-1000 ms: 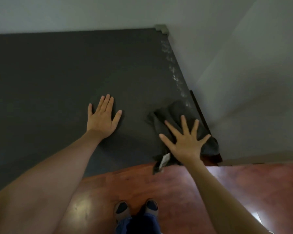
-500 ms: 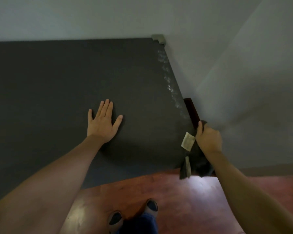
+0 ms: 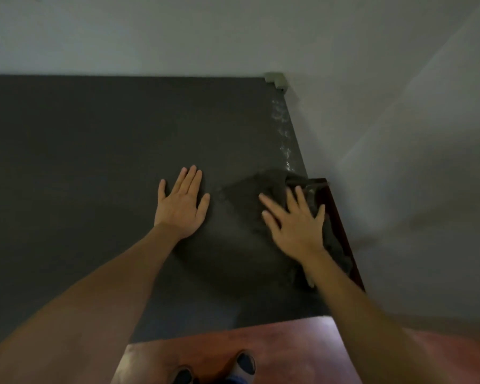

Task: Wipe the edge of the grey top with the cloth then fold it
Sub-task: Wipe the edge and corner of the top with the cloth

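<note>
1. Half a second ago the right hand (image 3: 297, 225) gripped the cloth (image 3: 257, 195) over the side edge; now its fingers (image 3: 270, 204) lie spread flat, pressing the cloth on the bench (image 3: 94, 151).
2. Part of the cloth hangs past the right edge.
3. Left hand (image 3: 182, 205) rests open, palm down, near the cloth.
4. Pale smears (image 3: 281, 126) line the far right edge; grey walls (image 3: 399, 134) and reddish floor (image 3: 261, 345) surround it.
</note>
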